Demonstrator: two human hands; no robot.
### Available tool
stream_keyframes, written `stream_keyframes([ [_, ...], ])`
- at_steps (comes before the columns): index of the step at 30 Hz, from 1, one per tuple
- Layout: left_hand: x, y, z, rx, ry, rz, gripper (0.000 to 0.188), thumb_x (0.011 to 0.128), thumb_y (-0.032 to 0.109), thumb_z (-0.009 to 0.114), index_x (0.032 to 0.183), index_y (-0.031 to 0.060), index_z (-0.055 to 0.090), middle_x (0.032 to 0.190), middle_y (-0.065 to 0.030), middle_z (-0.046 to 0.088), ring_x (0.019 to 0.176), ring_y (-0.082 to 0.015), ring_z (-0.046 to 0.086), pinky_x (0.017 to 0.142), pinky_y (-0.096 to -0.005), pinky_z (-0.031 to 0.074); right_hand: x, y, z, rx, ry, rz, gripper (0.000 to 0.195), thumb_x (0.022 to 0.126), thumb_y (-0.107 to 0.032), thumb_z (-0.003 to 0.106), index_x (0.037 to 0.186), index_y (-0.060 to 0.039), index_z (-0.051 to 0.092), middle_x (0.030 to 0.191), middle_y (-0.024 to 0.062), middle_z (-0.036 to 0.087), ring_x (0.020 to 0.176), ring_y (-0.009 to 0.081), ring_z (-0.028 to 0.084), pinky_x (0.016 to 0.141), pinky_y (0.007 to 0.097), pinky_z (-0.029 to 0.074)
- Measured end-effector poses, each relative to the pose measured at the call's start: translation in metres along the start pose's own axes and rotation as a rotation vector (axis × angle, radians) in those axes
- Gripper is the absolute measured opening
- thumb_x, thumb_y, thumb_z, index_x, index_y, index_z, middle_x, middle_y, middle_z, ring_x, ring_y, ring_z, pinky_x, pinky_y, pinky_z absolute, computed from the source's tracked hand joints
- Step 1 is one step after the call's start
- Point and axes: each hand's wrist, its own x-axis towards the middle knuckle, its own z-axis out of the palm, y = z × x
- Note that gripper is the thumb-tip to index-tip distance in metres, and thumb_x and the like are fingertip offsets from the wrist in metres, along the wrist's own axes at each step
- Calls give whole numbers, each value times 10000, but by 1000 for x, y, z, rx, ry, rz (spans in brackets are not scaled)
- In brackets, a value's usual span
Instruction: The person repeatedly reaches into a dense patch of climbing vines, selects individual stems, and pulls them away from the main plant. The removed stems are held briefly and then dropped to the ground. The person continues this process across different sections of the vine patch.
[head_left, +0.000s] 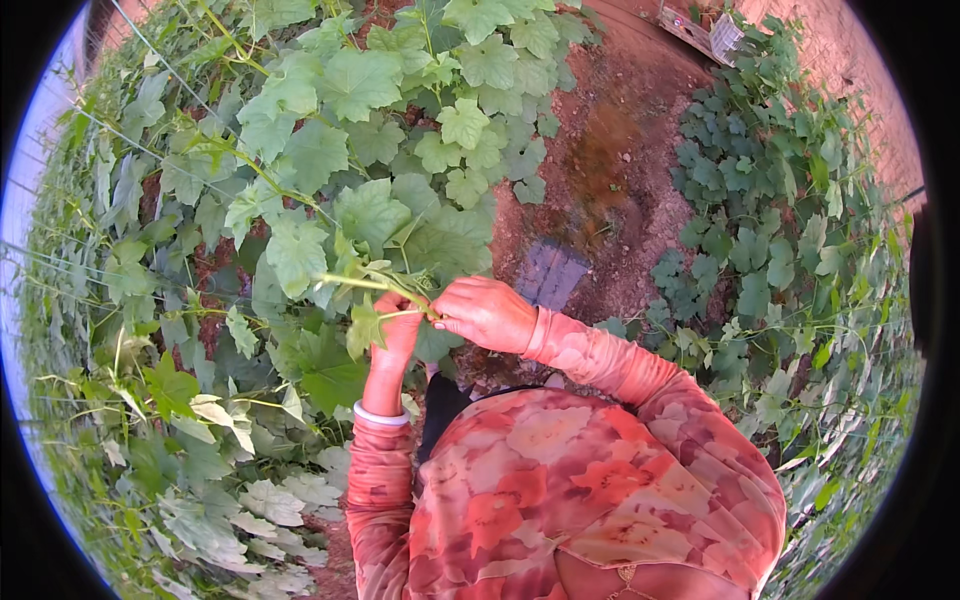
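A pale green vine stem (371, 284) runs across in front of me, its cut-looking light end pointing left. My right hand (486, 311) pinches this stem between thumb and fingers at its right end. Close beside it, my left hand (397, 322) is closed around the stem or a leaf stalk just below; its fingertips are partly hidden by the stem. A small lobed leaf (365, 327) hangs over the left hand's near side. Broad vine leaves (373, 214) spread just beyond both hands.
Support strings (161, 155) cross the dense vines at left. A reddish soil path (600, 187) runs between them and another leafy row (757, 247) at right. A dark flat slab (553, 271) lies on the path. A white plastic crate (725, 37) stands far off at upper right.
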Motion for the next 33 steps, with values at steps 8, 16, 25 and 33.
stream_keyframes([
  [8,-7,-21,-9,-469,276,-173,270,777,77,625,1038,12,602,906,-67,629,737,-136,569,644,-263,445,-5,-4,11,133,-41,27,153,826,-151,657,945,-78,595,833,66,578,795,226,583,712,336,471],
  [16,-16,41,-16,181,30,235,272,833,13,568,1095,13,639,1055,-90,640,1016,-236,592,889,-332,457,-51,20,39,1172,171,751,106,924,-122,602,1016,-70,598,943,12,643,791,97,593,710,250,492],
  [25,6,30,-16,118,267,391,338,774,9,646,1107,43,604,1059,-95,604,945,-178,596,788,-296,494,-75,5,26,1726,461,1071,156,912,-143,615,1052,-74,609,957,35,644,809,117,613,757,289,524],
  [33,-11,5,28,387,187,268,342,753,-11,692,1081,38,607,890,-28,619,717,-97,566,644,-239,476,-82,1,16,1789,451,1066,148,916,-143,605,1047,-75,619,951,33,647,814,114,605,750,292,523],
])
